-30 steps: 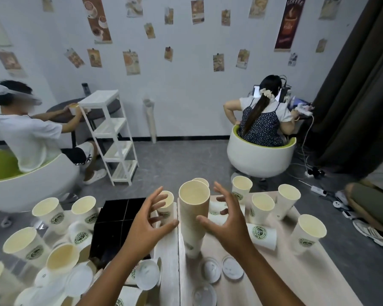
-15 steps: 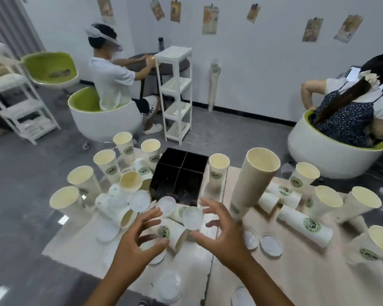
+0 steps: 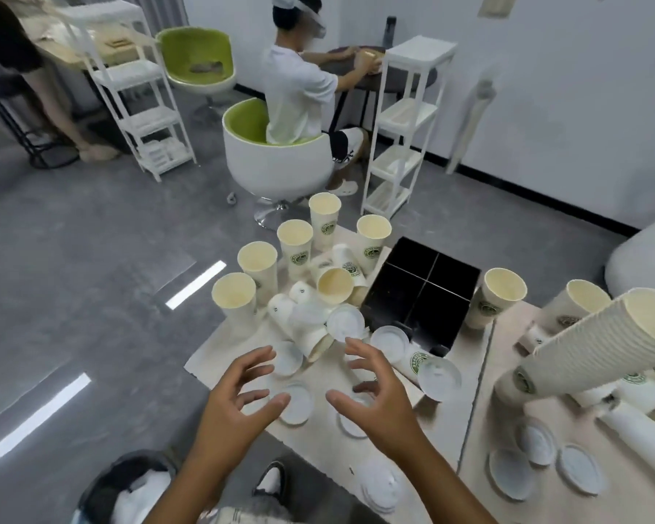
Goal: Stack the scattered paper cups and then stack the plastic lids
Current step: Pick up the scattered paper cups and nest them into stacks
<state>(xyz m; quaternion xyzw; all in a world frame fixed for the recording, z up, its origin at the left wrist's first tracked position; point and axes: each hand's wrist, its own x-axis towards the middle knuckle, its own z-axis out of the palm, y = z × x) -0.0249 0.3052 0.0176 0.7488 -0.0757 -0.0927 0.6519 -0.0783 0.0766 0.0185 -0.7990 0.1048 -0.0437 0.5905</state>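
Note:
A tall stack of paper cups (image 3: 590, 342) stands tilted on the right part of the table. Several single cream cups with green logos (image 3: 294, 247) stand upright at the table's far left, and a few lie tipped over (image 3: 307, 327) among them. White plastic lids (image 3: 295, 404) are scattered flat on the table. My left hand (image 3: 239, 402) and my right hand (image 3: 371, 391) hover over the near left lids, fingers spread and curved, holding nothing.
A black four-compartment box (image 3: 420, 293) sits mid-table behind the lids. More lids (image 3: 579, 468) and fallen cups lie at the right. A person sits in a white and green chair (image 3: 277, 160) beyond the table, beside white shelf racks (image 3: 401, 122). A bin (image 3: 129, 489) stands near my feet.
The view has swung left, so the cup stack now sits far right. Both hands have left the stack and now hover over the lids on the left part of the table.

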